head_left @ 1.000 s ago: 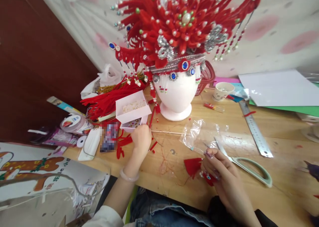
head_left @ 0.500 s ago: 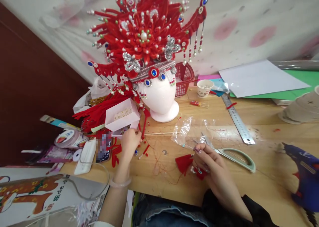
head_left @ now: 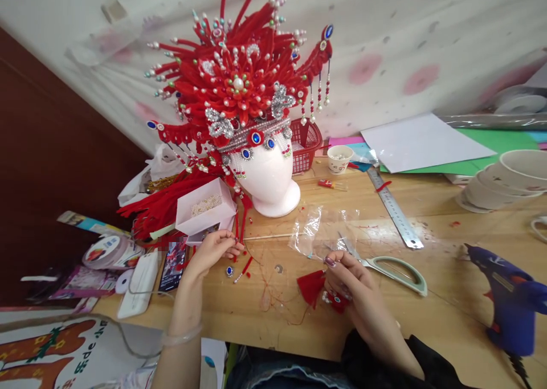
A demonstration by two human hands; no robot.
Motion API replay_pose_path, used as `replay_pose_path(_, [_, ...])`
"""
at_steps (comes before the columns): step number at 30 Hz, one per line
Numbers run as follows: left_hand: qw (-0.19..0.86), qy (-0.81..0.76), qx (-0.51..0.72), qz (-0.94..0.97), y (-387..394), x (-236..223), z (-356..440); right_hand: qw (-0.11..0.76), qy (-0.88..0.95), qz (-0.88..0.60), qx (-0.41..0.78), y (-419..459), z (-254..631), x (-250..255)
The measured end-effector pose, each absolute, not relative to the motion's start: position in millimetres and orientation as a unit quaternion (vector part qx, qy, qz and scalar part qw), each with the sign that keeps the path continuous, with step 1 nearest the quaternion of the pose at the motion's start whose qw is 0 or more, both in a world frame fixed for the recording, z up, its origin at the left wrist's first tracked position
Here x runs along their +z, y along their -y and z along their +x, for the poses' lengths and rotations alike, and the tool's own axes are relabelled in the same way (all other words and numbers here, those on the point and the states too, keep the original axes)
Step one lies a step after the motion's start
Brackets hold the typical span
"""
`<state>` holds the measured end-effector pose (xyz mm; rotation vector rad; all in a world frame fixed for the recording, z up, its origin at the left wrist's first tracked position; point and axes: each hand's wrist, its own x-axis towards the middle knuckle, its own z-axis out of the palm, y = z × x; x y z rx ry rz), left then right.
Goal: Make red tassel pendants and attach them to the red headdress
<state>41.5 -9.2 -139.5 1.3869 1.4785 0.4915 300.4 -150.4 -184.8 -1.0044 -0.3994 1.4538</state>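
Between the thumb and fingers of my right hand (head_left: 354, 278) is a red tassel (head_left: 311, 287), with white beads and a small blue-gem piece beneath the palm. My left hand (head_left: 213, 251) is closed in a pinch beside the white paper boxes (head_left: 203, 205), which contain small beads. Whatever its fingertips hold is too small to make out. Just right of that hand lie a blue gem piece (head_left: 229, 271) and a short red strip (head_left: 246, 265). A red beaded headdress (head_left: 237, 87) sits on a white foam head (head_left: 269, 181) behind.
Scissors (head_left: 399, 272) and a clear plastic bag (head_left: 314, 229) lie near my right hand. Further right are a steel ruler (head_left: 395, 209), stacked paper cups (head_left: 487, 187) and a blue glue gun (head_left: 508, 298). A phone (head_left: 173, 263) lies left of my left hand.
My left hand has drawn back from the bead box, its fingers now turned toward the right. My right hand keeps hold of the tassel. The view has shifted slightly.
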Motion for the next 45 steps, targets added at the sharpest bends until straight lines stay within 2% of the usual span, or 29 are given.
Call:
replay_pose_path(4, [0.514,-0.579,0.202,0.6,10.9,-136.8,37.3,0.615,0.178,-0.433,0.634,150.9,299.0,-186.1])
replay_pose_path(17, [0.436,-0.565,0.206,0.67,2.5,-158.4,46.5,0.638,0.186,-0.43,0.611,147.4,283.3,-177.7])
replay_pose_path(22, [0.48,-0.496,0.205,0.694,18.0,-165.4,82.0,0.64,0.25,-0.458,0.564,143.7,279.7,-169.5])
replay_pose_path(27, [0.59,-0.37,0.252,0.672,64.3,-166.8,131.7,0.635,0.426,-0.506,0.399,139.0,279.4,-147.9])
replay_pose_path(30, [0.643,-0.345,0.249,0.636,80.4,-166.4,145.0,0.566,0.506,-0.551,0.347,127.0,300.3,-139.8])
replay_pose_path(32, [0.682,-0.33,0.227,0.612,84.8,-166.7,144.4,0.468,0.552,-0.615,0.314,109.8,329.2,-136.8])
replay_pose_path(33, [0.704,-0.324,0.219,0.592,85.8,-167.4,142.1,0.409,0.551,-0.688,0.239,98.6,347.0,-135.9])
replay_pose_path(37, [0.777,-0.315,0.229,0.494,86.6,-174.1,128.0,0.347,0.502,-0.786,0.104,53.8,416.4,-140.5])
replay_pose_path(41, [0.795,-0.287,0.256,0.47,84.3,-181.7,118.5,0.269,0.496,-0.823,0.066,34.1,445.9,-155.3])
replay_pose_path(45, [0.781,-0.285,0.297,0.47,82.1,-180.5,116.2,0.236,0.497,-0.835,0.033,36.1,451.0,-164.6])
